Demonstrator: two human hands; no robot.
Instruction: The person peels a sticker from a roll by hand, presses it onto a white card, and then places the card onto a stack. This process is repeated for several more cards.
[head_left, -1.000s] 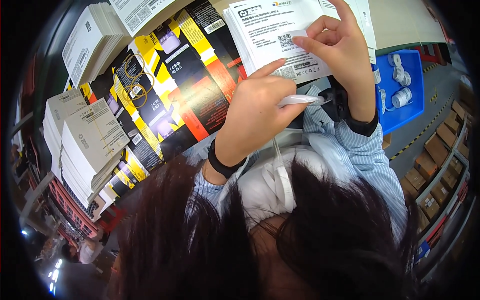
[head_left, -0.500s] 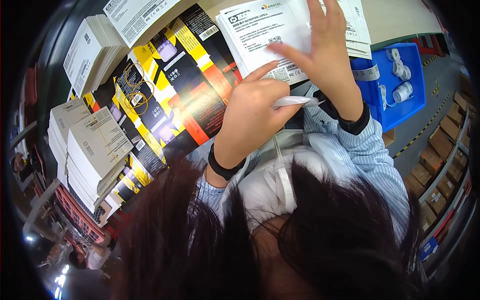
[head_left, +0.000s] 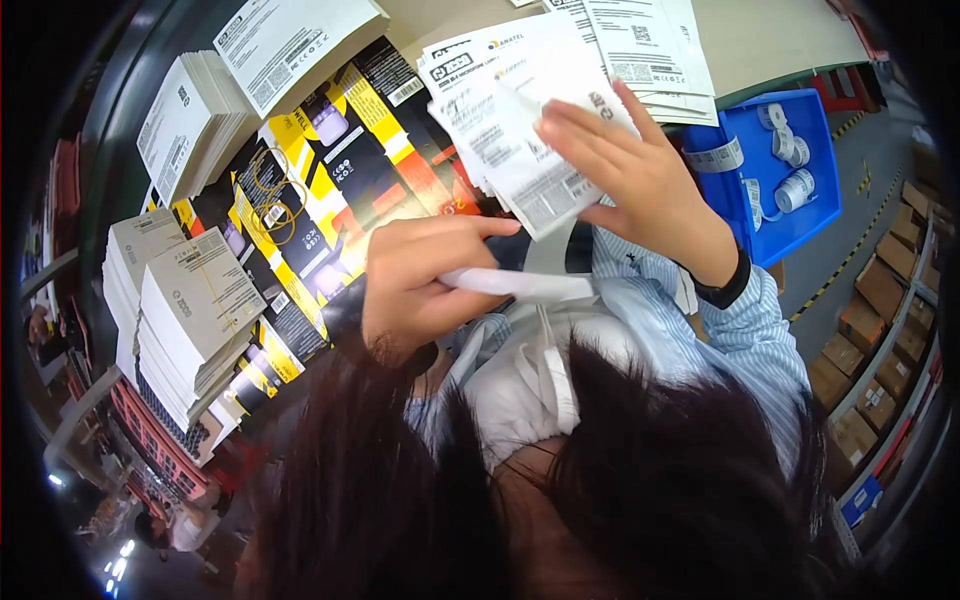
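Observation:
My left hand (head_left: 425, 285) is closed around a narrow white paper strip (head_left: 530, 284), whose free end points right. Its index finger stretches to the near corner of a printed white sheet (head_left: 545, 190). My right hand (head_left: 645, 185) lies over that sheet's right side, fingers extended flat and thumb beside the near edge. The sheet sits askew on a stack of similar sheets (head_left: 455, 62). More printed sheets (head_left: 655, 45) lie fanned just beyond my right hand.
Banded white stacks (head_left: 200, 295) and more white stacks (head_left: 185, 120) stand on the left. Yellow rubber bands (head_left: 278, 205) rest on black-and-yellow printed packaging (head_left: 335, 170). A blue bin (head_left: 815, 215) holding label rolls (head_left: 795, 190) is at right, near shelved cartons (head_left: 865, 335).
My left hand has moved left and nearer with the white strip. My right hand has come down onto the top sheet, which now sits turned over the stack.

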